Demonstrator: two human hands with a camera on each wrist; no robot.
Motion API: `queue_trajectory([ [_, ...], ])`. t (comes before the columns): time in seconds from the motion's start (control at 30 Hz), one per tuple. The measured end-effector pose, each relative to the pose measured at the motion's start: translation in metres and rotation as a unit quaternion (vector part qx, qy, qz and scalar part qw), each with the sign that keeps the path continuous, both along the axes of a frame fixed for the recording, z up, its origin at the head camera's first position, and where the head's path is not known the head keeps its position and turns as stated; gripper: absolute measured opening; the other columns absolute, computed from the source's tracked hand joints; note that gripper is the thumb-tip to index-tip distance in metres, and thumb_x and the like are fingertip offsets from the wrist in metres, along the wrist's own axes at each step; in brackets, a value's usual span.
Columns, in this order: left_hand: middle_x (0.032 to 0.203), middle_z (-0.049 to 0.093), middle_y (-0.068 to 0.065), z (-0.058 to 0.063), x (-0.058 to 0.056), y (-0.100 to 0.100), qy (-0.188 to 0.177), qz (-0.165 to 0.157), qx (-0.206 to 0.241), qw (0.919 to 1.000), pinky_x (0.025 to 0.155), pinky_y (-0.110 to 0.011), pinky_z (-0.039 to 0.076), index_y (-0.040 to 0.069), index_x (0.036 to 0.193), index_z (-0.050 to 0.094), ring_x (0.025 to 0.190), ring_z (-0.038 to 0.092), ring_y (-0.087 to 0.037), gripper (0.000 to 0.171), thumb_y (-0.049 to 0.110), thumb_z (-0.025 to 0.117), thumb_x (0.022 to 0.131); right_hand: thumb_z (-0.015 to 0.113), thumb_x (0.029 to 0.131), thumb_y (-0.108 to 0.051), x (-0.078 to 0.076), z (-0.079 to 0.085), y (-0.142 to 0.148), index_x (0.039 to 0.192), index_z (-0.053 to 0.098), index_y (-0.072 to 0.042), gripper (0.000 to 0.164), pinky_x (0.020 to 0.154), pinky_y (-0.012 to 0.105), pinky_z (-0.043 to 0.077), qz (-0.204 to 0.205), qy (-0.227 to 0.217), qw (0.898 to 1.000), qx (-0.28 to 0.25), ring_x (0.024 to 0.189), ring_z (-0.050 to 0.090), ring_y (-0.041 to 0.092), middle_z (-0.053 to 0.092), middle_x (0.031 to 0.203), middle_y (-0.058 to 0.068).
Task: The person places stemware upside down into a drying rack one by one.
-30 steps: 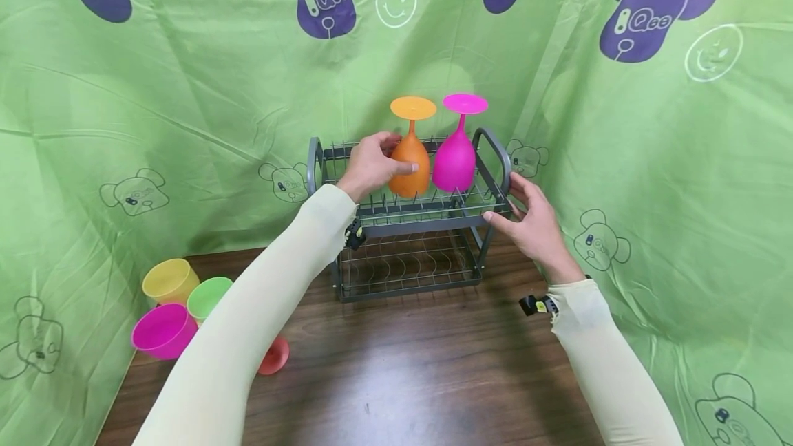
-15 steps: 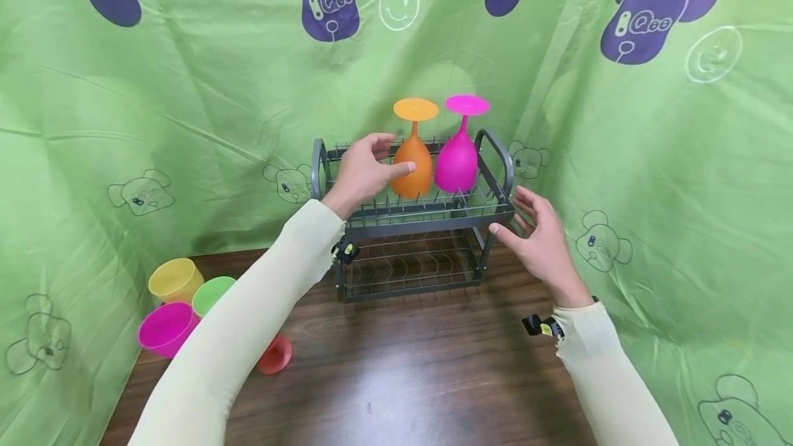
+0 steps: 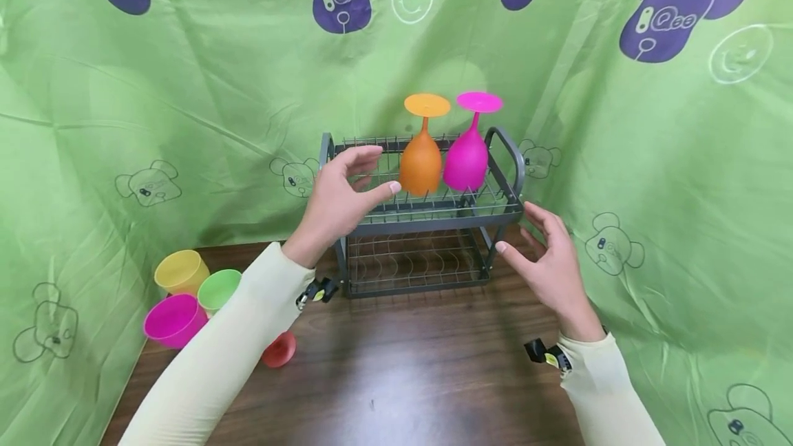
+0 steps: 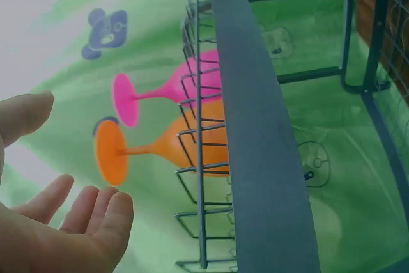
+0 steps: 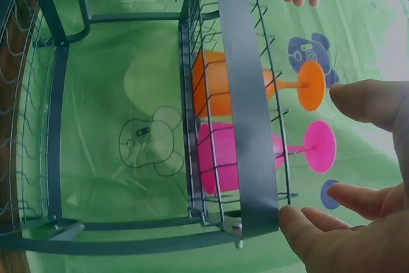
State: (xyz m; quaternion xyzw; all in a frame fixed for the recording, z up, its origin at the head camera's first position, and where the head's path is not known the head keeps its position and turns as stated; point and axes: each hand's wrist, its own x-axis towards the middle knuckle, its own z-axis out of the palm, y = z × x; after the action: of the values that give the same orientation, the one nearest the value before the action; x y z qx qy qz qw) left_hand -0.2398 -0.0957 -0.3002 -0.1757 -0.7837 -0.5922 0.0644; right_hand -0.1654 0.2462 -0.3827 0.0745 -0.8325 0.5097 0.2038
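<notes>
An orange goblet (image 3: 421, 164) and a magenta goblet (image 3: 467, 160) stand upside down, side by side, on the upper tier of a grey two-tier dish rack (image 3: 434, 224). Their round bases point up. My left hand (image 3: 337, 198) is just left of the orange goblet, thumb and fingers spread with nothing between them. Off the rack's right end is my right hand (image 3: 548, 267), its fingers apart and holding nothing. The left wrist view shows the left hand's fingers (image 4: 115, 222) beside the wire prongs. In the right wrist view, the right fingertips (image 5: 294, 218) are near the rack's corner.
At the left of the brown wooden table (image 3: 384, 391) are a yellow cup (image 3: 182, 272), a green cup (image 3: 218, 289) and a magenta cup (image 3: 175, 321). A red goblet base (image 3: 280, 349) shows beside the left sleeve. Green printed fabric (image 3: 217, 88) surrounds the table.
My left hand has let go of the orange goblet and drawn back to the left and down. The right hand has come away from the rack's right end. Both goblets stay in place.
</notes>
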Motion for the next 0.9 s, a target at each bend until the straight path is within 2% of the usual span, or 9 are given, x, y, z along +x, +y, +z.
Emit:
queue_trajectory([
  [0.13,0.144,0.064,0.003,-0.003,0.018,-0.009,0.012,-0.004,0.007,0.9999,0.113,-0.033,0.053,0.019,0.143,0.063,0.132,0.061,-0.016,0.062,0.027,0.088,0.087,0.084,0.089,-0.006,0.008,-0.002,-0.006,0.158,0.044,-0.005,0.080,0.113,0.015,0.046,0.007,-0.002,1.000,-0.003,0.146,0.048,0.031,0.047,0.156,0.015],
  [0.23,0.143,0.065,0.004,-0.008,0.031,-0.016,0.012,0.002,0.007,0.9999,0.111,-0.034,0.055,0.019,0.143,0.064,0.131,0.062,-0.016,0.061,0.027,0.088,0.087,0.085,0.089,-0.006,0.014,-0.003,-0.011,0.157,0.046,-0.005,0.079,0.113,0.015,0.046,0.010,-0.005,1.000,0.000,0.142,0.051,0.020,0.049,0.154,0.015],
  [0.33,0.143,0.065,0.005,-0.014,0.043,-0.024,0.011,0.007,0.009,0.9999,0.111,-0.034,0.055,0.020,0.142,0.064,0.130,0.062,-0.014,0.061,0.027,0.089,0.087,0.084,0.089,-0.006,0.019,-0.005,-0.015,0.157,0.046,-0.006,0.077,0.113,0.016,0.046,0.017,-0.007,1.000,-0.002,0.137,0.053,0.009,0.051,0.153,0.014],
  [0.47,0.142,0.065,0.009,-0.024,0.058,-0.035,0.011,0.023,0.011,0.9996,0.109,-0.031,0.056,0.023,0.142,0.065,0.129,0.062,-0.011,0.060,0.028,0.089,0.087,0.083,0.090,-0.005,0.025,-0.007,-0.022,0.157,0.047,-0.010,0.077,0.114,0.016,0.046,0.036,-0.009,0.999,-0.016,0.135,0.054,0.003,0.053,0.151,0.009],
  [0.57,0.141,0.065,0.009,-0.036,0.070,-0.043,0.009,0.043,0.015,0.9989,0.106,-0.029,0.057,0.022,0.141,0.065,0.127,0.063,-0.013,0.060,0.026,0.089,0.087,0.082,0.090,-0.002,0.029,-0.008,-0.026,0.157,0.047,-0.012,0.076,0.114,0.016,0.046,0.049,-0.011,0.998,-0.031,0.135,0.055,0.004,0.054,0.151,0.008],
  [0.67,0.137,0.067,0.006,-0.053,0.082,-0.052,-0.004,0.074,0.030,0.9968,0.105,-0.026,0.057,0.019,0.141,0.065,0.122,0.066,-0.016,0.061,0.022,0.090,0.086,0.080,0.090,0.003,0.033,-0.012,-0.030,0.157,0.046,-0.008,0.076,0.115,0.017,0.046,0.063,-0.012,0.996,-0.056,0.138,0.055,0.007,0.053,0.153,0.012],
  [0.8,0.133,0.069,0.001,-0.074,0.095,-0.062,-0.027,0.105,0.054,0.9926,0.104,-0.023,0.057,0.016,0.139,0.066,0.119,0.067,-0.016,0.058,0.016,0.089,0.086,0.078,0.089,0.007,0.034,-0.017,-0.037,0.156,0.044,-0.002,0.076,0.116,0.019,0.045,0.086,-0.015,0.992,-0.087,0.143,0.053,0.017,0.050,0.156,0.017],
  [0.9,0.132,0.069,-0.001,-0.085,0.102,-0.068,-0.037,0.120,0.064,0.9900,0.104,-0.023,0.057,0.016,0.138,0.066,0.120,0.066,-0.015,0.056,0.014,0.089,0.087,0.078,0.089,0.007,0.034,-0.022,-0.045,0.157,0.043,-0.001,0.076,0.116,0.021,0.046,0.102,-0.018,0.990,-0.095,0.144,0.053,0.022,0.050,0.157,0.016],
])
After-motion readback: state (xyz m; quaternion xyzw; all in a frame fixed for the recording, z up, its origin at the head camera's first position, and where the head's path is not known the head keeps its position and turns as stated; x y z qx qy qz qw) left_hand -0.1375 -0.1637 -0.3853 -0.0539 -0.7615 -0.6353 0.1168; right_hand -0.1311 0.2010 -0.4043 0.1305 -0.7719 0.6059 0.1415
